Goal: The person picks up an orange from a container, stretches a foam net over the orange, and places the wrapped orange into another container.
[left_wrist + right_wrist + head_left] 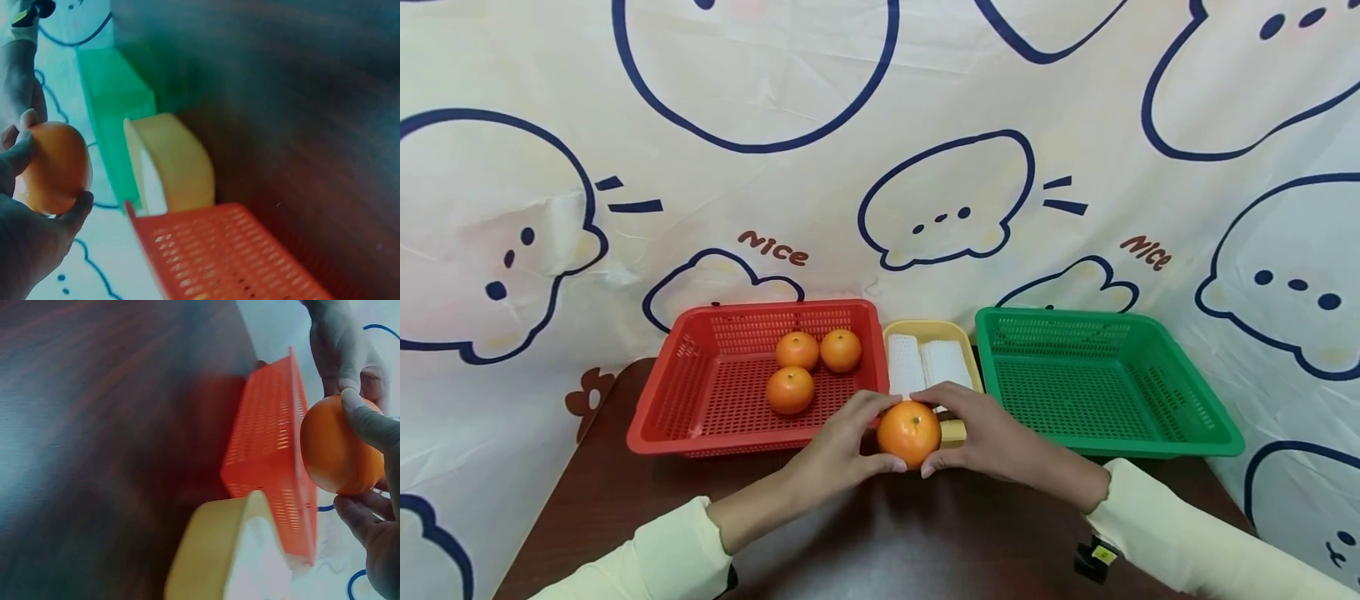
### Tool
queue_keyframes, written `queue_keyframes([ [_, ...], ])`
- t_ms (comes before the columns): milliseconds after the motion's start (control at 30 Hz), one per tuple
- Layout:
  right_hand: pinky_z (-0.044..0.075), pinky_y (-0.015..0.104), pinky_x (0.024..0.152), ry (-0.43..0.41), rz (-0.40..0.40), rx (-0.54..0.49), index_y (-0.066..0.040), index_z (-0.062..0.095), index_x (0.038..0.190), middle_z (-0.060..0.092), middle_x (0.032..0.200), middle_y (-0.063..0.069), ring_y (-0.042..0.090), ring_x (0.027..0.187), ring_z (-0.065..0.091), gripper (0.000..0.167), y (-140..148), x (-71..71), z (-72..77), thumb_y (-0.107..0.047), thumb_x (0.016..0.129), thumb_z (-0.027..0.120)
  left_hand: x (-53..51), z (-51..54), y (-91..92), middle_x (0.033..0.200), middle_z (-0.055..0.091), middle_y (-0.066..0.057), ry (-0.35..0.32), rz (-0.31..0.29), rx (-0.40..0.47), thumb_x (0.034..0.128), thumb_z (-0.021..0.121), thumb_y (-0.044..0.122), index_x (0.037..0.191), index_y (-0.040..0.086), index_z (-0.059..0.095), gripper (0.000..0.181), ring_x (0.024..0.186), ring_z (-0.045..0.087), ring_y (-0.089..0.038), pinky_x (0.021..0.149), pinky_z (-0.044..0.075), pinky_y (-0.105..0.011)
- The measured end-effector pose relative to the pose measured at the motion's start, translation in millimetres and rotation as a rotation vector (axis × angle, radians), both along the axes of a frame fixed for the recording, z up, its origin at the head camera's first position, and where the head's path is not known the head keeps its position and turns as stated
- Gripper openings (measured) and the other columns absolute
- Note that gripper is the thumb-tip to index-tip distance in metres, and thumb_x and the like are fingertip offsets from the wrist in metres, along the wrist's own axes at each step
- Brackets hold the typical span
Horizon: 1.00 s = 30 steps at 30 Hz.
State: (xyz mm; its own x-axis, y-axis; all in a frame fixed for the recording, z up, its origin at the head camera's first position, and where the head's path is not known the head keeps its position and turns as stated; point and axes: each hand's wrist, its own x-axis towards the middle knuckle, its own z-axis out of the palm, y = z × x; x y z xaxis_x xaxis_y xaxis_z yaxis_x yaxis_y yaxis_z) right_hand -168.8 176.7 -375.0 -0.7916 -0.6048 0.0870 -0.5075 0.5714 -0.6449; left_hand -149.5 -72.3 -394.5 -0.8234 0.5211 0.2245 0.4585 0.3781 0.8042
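An orange (909,434) is held between both hands above the near side of the table. My left hand (838,442) grips it from the left, thumb low and fingers over the top. From the right, my right hand (981,433) grips the same orange in a like way. Both wrist views show the orange (57,167) raised off the table, with the right-hand thumb (355,403) pressed on its skin. Behind the hands stands a yellow tray (972,358) with white foam net sleeves (946,364) in it, partly hidden by the fingers.
A red basket (700,312) on the left holds 3 more oranges (790,390). On the right stands a green basket (1206,408) with no fruit in it. The dark wooden table (910,533) reaches to a printed cloth (820,200) behind.
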Motion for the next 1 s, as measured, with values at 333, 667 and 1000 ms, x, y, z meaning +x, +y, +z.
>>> queue_keyframes([
  [333,0.057,0.032,0.100,-0.016,0.052,0.016,-0.028,0.052,0.145,0.056,0.140,-0.013,0.009,0.121,0.061,0.077,17.2,18.2,-26.5,-0.047,0.078,0.085,12.0,-24.8,8.9,0.136,0.055,-0.004,0.001,-0.080,-0.011,0.0847,0.084,0.022,0.144,0.008,0.052,0.069,0.122,0.058,-0.017,0.105,0.053,-0.031],
  [667,0.055,0.034,0.102,0.084,0.094,0.017,-0.026,0.053,0.143,0.058,0.137,-0.012,0.007,0.122,0.059,0.076,23.0,24.6,-56.0,-0.034,0.077,0.090,17.2,-47.8,14.2,0.133,0.055,-0.005,-0.105,-0.104,0.044,0.0811,0.086,0.012,0.142,0.006,0.053,0.070,0.123,0.060,-0.021,0.105,0.052,-0.025],
  [1000,0.057,0.034,0.100,0.099,0.103,0.044,-0.021,0.054,0.140,0.059,0.135,-0.006,0.011,0.120,0.062,0.070,22.8,28.7,-81.0,-0.039,0.080,0.087,23.9,-72.3,14.3,0.140,0.056,-0.004,-0.095,-0.095,-0.035,0.0854,0.084,0.017,0.145,0.006,0.050,0.069,0.125,0.059,-0.019,0.106,0.053,-0.033],
])
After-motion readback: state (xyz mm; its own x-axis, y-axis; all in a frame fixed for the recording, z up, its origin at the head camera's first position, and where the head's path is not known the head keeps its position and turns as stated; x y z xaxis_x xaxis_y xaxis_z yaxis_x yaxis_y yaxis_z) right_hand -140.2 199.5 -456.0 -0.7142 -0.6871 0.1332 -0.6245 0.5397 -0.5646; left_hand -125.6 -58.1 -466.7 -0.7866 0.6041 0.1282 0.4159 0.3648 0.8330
